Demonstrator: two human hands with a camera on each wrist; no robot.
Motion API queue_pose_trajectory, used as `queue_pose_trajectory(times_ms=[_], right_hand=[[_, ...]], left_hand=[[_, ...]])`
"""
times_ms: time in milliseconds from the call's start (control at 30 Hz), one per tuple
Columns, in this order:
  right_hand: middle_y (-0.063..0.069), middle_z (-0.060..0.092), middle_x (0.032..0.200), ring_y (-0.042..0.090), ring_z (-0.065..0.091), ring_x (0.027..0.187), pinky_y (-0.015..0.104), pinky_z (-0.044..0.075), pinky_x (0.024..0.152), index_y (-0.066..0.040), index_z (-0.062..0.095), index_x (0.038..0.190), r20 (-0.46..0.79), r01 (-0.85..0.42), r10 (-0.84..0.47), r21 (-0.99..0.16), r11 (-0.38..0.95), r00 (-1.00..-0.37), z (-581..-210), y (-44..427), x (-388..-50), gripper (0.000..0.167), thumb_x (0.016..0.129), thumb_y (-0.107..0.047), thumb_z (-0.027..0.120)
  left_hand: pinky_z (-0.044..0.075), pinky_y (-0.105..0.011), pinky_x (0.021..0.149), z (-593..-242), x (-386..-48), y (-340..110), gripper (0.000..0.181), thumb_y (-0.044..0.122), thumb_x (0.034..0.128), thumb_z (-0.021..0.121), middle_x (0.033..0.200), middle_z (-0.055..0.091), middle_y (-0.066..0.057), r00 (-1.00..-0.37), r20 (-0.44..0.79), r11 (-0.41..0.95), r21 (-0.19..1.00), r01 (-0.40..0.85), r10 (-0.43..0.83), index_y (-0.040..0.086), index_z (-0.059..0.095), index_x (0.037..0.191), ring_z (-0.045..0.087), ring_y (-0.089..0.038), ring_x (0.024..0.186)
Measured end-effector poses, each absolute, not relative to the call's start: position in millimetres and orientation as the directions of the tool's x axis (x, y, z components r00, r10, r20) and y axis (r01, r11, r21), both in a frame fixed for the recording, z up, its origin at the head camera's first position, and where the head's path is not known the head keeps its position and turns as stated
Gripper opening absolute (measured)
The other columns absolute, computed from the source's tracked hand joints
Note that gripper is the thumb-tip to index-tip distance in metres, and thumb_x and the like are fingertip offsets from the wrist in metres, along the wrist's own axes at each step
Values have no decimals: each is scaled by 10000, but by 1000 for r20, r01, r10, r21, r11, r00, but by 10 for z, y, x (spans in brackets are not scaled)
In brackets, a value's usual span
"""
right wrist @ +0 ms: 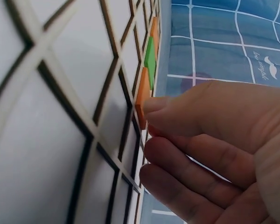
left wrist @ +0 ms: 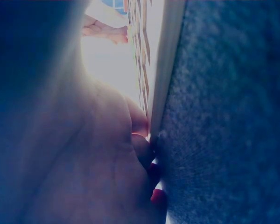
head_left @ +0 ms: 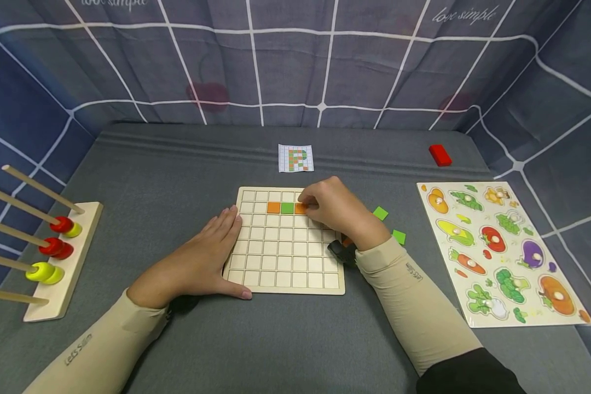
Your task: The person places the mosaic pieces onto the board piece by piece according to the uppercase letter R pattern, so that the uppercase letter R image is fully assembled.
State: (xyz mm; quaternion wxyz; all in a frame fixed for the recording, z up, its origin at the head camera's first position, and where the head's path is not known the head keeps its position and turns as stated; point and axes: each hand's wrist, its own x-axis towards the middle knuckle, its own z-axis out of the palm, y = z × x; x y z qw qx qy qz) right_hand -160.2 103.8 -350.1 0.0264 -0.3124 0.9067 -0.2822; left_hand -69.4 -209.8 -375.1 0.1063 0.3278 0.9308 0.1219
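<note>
A wooden grid board [head_left: 284, 262] lies on the grey surface. In one of its upper rows sit an orange tile [head_left: 273, 207], a green tile [head_left: 287, 208] and a second orange tile [head_left: 300, 209]. My right hand [head_left: 337, 208] has thumb and fingertips at that second orange tile; the right wrist view shows the thumb of the right hand [right wrist: 214, 135] against the tile [right wrist: 142, 98], its other fingers curled. With fingers extended, my left hand [head_left: 202, 262] rests along the board's left edge and lower left corner. The left wrist view shows its palm [left wrist: 102, 154] beside the board's side [left wrist: 165, 51].
Green tiles [head_left: 380, 213] lie right of the board, partly behind the right forearm. Beyond the board is a small pattern card [head_left: 296, 158]. A vegetable puzzle [head_left: 477, 241] and red block [head_left: 440, 155] are right; a peg stand [head_left: 86, 235] with rings is left.
</note>
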Motion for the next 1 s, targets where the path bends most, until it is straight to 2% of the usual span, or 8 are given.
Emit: queue_pose_trajectory(times_ms=[267, 767, 1000], right_hand=[[99, 778, 1035, 225, 728, 972, 380, 576, 864, 3, 806, 1106, 126, -510, -534, -535, 673, -836, -3447, 1157, -1618, 233, 881, 60, 792], [137, 762, 1089, 288, 699, 1010, 457, 558, 895, 2, 797, 1144, 105, -437, -450, -508, 742, -887, -3356, 1527, -1658, 236, 911, 42, 792], [155, 752, 1106, 301, 690, 1014, 477, 552, 906, 14, 781, 1170, 47, -401, -438, -499, 768, -898, -3340, 1645, -1670, 266, 906, 46, 793]], left_hand=[[87, -519, 1253, -3762, -693, -2098, 1499, 927, 710, 663, 1706, -5, -292, -765, -120, 759, 296, 580, 632, -126, 115, 1625, 12, -422, 1573], [86, -517, 1253, -3749, -695, -2098, 1499, 930, 708, 660, 1708, -8, -286, -767, -131, 763, 297, 574, 628, -121, 114, 1627, 10, -418, 1574], [86, -515, 1254, -3752, -695, -2097, 1496, 930, 712, 657, 1709, -9, -284, -767, -130, 763, 295, 576, 629, -117, 110, 1629, 11, -416, 1574]])
